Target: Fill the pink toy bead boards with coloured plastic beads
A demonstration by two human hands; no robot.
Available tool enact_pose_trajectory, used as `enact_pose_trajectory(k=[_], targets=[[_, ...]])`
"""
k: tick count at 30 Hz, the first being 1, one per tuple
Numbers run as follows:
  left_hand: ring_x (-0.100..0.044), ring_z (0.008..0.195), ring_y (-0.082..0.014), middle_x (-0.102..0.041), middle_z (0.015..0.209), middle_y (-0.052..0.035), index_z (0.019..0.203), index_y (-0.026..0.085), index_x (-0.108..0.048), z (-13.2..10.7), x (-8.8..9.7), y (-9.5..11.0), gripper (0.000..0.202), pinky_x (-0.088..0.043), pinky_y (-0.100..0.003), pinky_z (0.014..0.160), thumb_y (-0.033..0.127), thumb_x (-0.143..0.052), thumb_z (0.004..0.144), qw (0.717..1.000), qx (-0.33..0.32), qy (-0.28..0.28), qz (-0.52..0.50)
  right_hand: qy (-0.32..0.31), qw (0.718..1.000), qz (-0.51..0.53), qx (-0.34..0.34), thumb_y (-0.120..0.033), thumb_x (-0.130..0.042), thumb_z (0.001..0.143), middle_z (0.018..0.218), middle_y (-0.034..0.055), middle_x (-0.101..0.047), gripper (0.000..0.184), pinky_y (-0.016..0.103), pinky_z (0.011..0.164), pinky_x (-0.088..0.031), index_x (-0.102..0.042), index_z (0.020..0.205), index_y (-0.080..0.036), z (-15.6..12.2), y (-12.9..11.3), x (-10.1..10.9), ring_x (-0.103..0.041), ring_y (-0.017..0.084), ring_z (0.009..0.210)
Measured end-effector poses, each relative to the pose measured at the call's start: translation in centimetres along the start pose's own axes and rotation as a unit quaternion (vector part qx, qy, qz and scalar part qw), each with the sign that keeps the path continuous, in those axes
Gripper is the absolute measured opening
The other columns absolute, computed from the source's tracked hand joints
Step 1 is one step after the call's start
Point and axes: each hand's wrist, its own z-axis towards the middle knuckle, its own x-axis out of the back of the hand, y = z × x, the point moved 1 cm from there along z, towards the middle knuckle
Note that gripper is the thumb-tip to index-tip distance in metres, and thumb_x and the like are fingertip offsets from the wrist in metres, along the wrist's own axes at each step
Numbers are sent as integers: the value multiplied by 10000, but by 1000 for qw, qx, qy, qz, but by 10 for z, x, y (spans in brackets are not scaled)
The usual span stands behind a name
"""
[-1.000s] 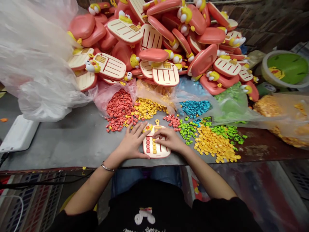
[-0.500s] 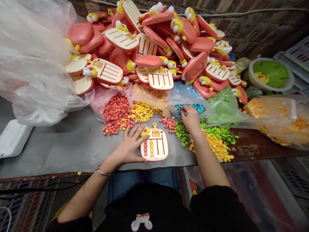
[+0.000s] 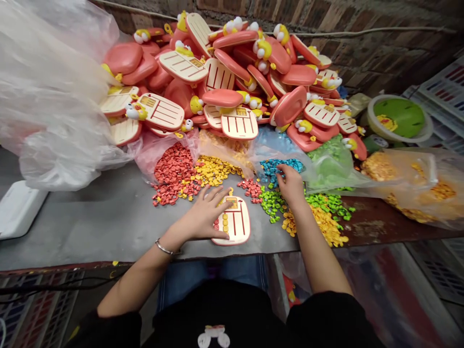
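Head camera — looking at the slotted board point(image 3: 241, 227), flat on the tabletop point(image 3: 108, 227), partly beneath the wide-spread left hand point(image 3: 206, 215); out to the blue pieces point(image 3: 268, 166), at the half-curled right hand point(image 3: 292, 187) — can't tell if gripping any.

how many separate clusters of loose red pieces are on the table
2: a big cluster at the pink bag's mouth, and a small cluster off the far right corner of the board. Others may be hidden.
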Motion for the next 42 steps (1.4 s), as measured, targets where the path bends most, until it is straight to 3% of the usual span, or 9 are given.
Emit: enact_pose_trajectory(k=[3, 9, 17, 26, 30, 32, 34, 36, 42], targets=[[-245, 1449, -378, -299, 1586, -144, 1386, 231, -494, -3, -6, -6, 909, -68, -597, 1192, 764, -667, 670, 999, -11, -5, -33, 11, 993, 117, 6, -261, -536, 891, 963, 84, -681, 159, 364, 749, -541, -652, 985, -206, -23, -32, 10, -633, 220, 814], [-183, 1468, -406, -248, 1604, -157, 1392, 222, -488, -6, -12, -9, 958, -71, -625, 1178, 785, -668, 639, 999, -5, -25, -40, -169, 960, 187, 119, -217, -538, 937, 961, 86, -623, 159, 366, 799, -539, -687, 991, -210, -55, -92, -14, -623, 221, 911], [-169, 1471, -407, -218, 1613, -167, 1406, 203, -469, -5, -15, -6, 1025, -95, -597, 1177, 782, -702, 594, 999, 11, -32, -20, -246, 942, 151, 172, -200, -522, 955, 870, 62, -601, 194, 310, 735, -516, -713, 927, -186, -60, -95, -18, -576, 179, 797], [-183, 1469, -405, -213, 1612, -183, 1435, 189, -430, -4, -19, -7, 1054, -116, -590, 1167, 743, -728, 589, 999, 12, -35, -14, -248, 926, 237, 157, -219, -552, 954, 897, 68, -638, 182, 329, 772, -523, -734, 971, -208, -78, -110, -23, -610, 189, 858], [-204, 1457, -413, -233, 1609, -163, 1430, 213, -436, -5, -19, -8, 1068, -112, -598, 1171, 721, -765, 551, 1000, 4, -22, -19, -338, 872, 307, 177, -320, -658, 904, 867, 45, -694, 135, 334, 815, -512, -741, 943, -221, -74, -101, -2, -636, 189, 865], [-202, 1458, -410, -239, 1607, -160, 1439, 218, -428, -6, -18, -9, 1069, -122, -594, 1172, 712, -771, 555, 1000, 1, -20, -20, -272, 907, 298, 121, -322, -635, 916, 878, 43, -709, 141, 340, 810, -510, -731, 942, -222, -62, -82, 8, -645, 193, 854], [-195, 1460, -410, -234, 1609, -159, 1430, 221, -442, -6, -18, -9, 1042, -116, -596, 1173, 713, -764, 569, 1000, 0, -20, -21, -131, 969, 208, 34, -286, -571, 935, 887, 59, -700, 166, 362, 800, -506, -721, 927, -214, -43, -55, 12, -640, 211, 844], [-192, 1459, -419, -237, 1608, -158, 1416, 222, -463, -6, -18, -9, 1024, -100, -606, 1174, 726, -755, 574, 1000, -1, -17, -25, -61, 993, 96, -10, -243, -539, 919, 918, 83, -683, 184, 390, 815, -505, -717, 926, -199, -25, -31, 7, -632, 234, 863], [-203, 1452, -427, -247, 1604, -161, 1404, 217, -481, -6, -18, -10, 1019, -103, -614, 1173, 758, -734, 578, 1000, -8, -7, -25, -137, 986, -84, 37, -155, -564, 858, 953, 127, -683, 143, 426, 874, -485, -678, 944, -173, -1, -12, -18, -591, 296, 985]])
